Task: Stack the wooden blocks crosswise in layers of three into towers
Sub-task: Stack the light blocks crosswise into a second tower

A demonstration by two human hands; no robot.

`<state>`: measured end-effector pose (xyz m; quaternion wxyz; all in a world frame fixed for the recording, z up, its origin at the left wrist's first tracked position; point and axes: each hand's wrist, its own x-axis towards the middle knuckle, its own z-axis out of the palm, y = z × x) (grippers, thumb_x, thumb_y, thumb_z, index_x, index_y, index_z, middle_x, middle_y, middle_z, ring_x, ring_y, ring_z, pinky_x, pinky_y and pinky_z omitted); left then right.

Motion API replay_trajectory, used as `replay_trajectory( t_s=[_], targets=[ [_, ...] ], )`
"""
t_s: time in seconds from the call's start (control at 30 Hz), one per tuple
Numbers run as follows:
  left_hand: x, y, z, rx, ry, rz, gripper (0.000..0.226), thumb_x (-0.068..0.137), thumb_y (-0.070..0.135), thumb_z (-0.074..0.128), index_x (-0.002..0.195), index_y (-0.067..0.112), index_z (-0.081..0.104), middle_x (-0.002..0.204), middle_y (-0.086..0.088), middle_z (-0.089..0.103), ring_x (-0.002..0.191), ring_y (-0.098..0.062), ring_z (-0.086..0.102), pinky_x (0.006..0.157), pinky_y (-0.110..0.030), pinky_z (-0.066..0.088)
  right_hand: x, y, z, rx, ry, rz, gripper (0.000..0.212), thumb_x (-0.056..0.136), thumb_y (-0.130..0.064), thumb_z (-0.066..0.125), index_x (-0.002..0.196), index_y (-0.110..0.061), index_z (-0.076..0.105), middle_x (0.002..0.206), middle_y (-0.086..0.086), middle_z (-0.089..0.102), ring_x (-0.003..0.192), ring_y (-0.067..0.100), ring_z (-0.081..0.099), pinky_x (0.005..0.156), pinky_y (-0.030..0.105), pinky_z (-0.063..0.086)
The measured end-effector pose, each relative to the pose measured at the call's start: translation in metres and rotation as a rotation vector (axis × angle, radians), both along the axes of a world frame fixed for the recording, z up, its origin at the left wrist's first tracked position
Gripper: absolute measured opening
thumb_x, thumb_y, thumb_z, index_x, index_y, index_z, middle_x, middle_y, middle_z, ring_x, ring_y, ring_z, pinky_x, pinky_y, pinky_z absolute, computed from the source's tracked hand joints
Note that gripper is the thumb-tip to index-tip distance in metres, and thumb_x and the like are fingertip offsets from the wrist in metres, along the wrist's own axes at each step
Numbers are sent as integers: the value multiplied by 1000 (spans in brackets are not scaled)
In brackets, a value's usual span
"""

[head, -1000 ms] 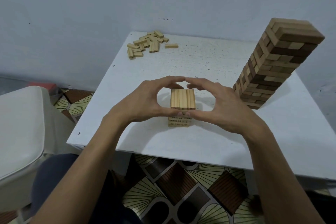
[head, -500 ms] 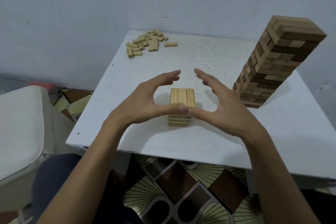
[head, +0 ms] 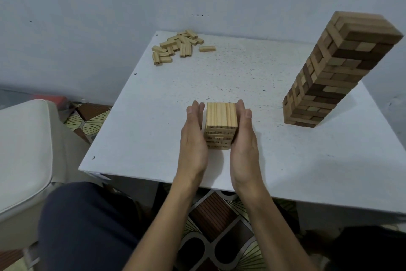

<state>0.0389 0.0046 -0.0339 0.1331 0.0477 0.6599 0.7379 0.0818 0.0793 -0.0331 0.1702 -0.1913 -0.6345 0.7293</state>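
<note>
A short tower of light wooden blocks [head: 221, 121] stands near the front middle of the white table [head: 307, 156], several crosswise layers high. My left hand [head: 193, 136] lies flat against its left side with straight fingers. Against the right side presses my right hand [head: 245, 136], fingers also straight. A loose pile of light blocks [head: 175, 46] lies at the table's far left corner. One single block [head: 207, 48] lies just right of that pile.
A tall finished tower of mixed light and dark blocks [head: 336, 73] stands at the right of the table. A white cushioned seat [head: 24, 149] is to the left of the table. Patterned floor tiles [head: 211, 237] show below the table's front edge.
Both hands have dropped from cupping around the top layer, fingers arched over it, to lying flat against the short tower's left and right sides.
</note>
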Motion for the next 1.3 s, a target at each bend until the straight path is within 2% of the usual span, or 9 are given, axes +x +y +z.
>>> replay_trajectory(
  t_s=[0.1, 0.17, 0.3, 0.43, 0.6, 0.73, 0.87, 1.03, 1.3],
  targets=[
    [-2, 0, -3, -12, 10, -10, 71, 98, 62, 19, 155, 21, 29, 157, 7, 38, 143, -1, 34, 123, -36, 24, 1, -1, 0, -23, -1, 9, 74, 89, -71, 24, 155, -37, 26, 159, -16, 30, 144, -2, 28, 123, 37, 24],
    [-2, 0, -5, -24, 16, -35, 77, 92, 66, 19, 155, 22, 30, 157, 7, 39, 143, -1, 35, 123, -36, 24, 1, -2, -1, -25, 0, 13, 80, 85, -76, 25, 155, -37, 26, 159, -14, 31, 145, 0, 29, 123, 37, 24],
    [-2, 3, -8, -47, 37, -69, 76, 93, 71, 19, 153, 26, 37, 152, 6, 46, 141, -5, 39, 121, -39, 28, 0, -5, -3, -22, -4, 26, 90, 78, -82, 27, 155, -36, 28, 158, -11, 36, 144, 2, 32, 122, 38, 26],
    [-3, 4, -9, -50, 45, -94, 82, 91, 76, 20, 149, 24, 43, 149, 1, 51, 140, -12, 43, 119, -43, 31, 1, -6, -4, -24, 0, 38, 90, 78, -82, 27, 156, -35, 26, 158, -11, 36, 144, 2, 33, 122, 38, 27],
    [-3, 4, -8, -75, 52, -109, 85, 88, 78, 20, 148, 23, 45, 147, 1, 53, 139, -10, 44, 119, -42, 30, 0, -6, -6, -8, -5, 46, 89, 80, -83, 27, 155, -35, 27, 158, -9, 36, 145, 4, 32, 122, 39, 27],
    [0, 4, -4, -70, 38, -97, 73, 97, 66, 18, 145, 22, 49, 141, 3, 57, 134, -6, 49, 119, -38, 32, 0, -6, -7, -10, -2, 47, 89, 81, -82, 26, 156, -35, 27, 158, -9, 35, 145, 4, 32, 122, 39, 26],
    [3, 3, 1, -70, 34, -96, 55, 106, 50, 14, 132, 30, 58, 130, 7, 64, 124, 0, 55, 115, -33, 37, -1, -4, -9, -5, -6, 39, 90, 81, -83, 26, 155, -34, 29, 158, -8, 36, 145, 5, 32, 122, 40, 27],
    [-1, 3, -7, -86, 34, -106, 74, 97, 67, 18, 148, 21, 46, 147, 2, 53, 137, -6, 45, 120, -38, 30, -1, -5, -10, 1, -8, 55, 90, 81, -84, 26, 155, -33, 29, 158, -8, 35, 145, 5, 32, 121, 40, 27],
    [-2, 4, -10, -34, 39, -111, 74, 95, 65, 19, 145, 20, 50, 141, 2, 58, 134, -8, 50, 118, -39, 33, 0, -6, -10, -6, -6, 60, 89, 81, -84, 28, 156, -35, 27, 159, -10, 34, 145, 4, 31, 122, 39, 26]
  ],
)
